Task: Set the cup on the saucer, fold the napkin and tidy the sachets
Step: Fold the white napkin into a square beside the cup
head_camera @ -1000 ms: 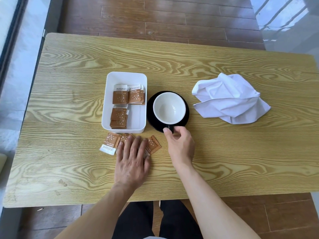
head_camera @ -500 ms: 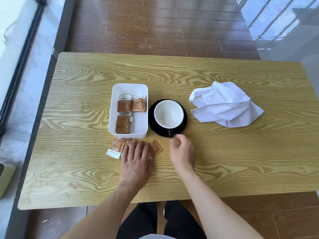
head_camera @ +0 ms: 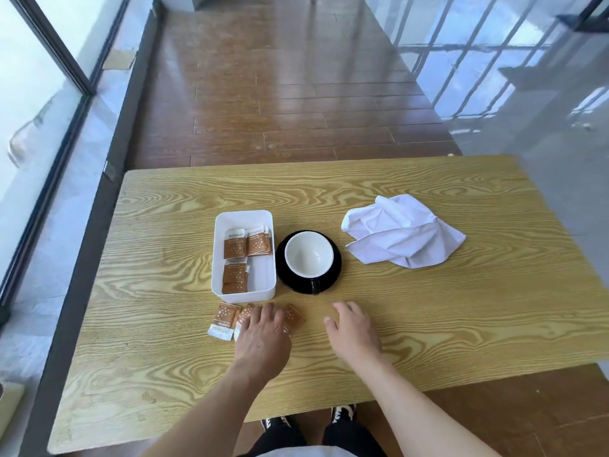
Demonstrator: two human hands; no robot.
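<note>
White inside and black outside, the cup (head_camera: 308,255) is already sitting on its saucer (head_camera: 333,277), so the right hand (head_camera: 354,328) is resting released at 6 o'clock of it while the left hand (head_camera: 262,336) is lying flat, pinning loose sachets (head_camera: 225,319) beside the tray (head_camera: 244,216), the napkin (head_camera: 400,229) lying crumpled at 3 o'clock.

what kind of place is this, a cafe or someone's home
Probably a cafe-style setting, though a staged one is possible. A wooden table holds a cup on a black saucer, a white tray of branded sachets, and a cloth napkin, beside large glass windows.
</note>
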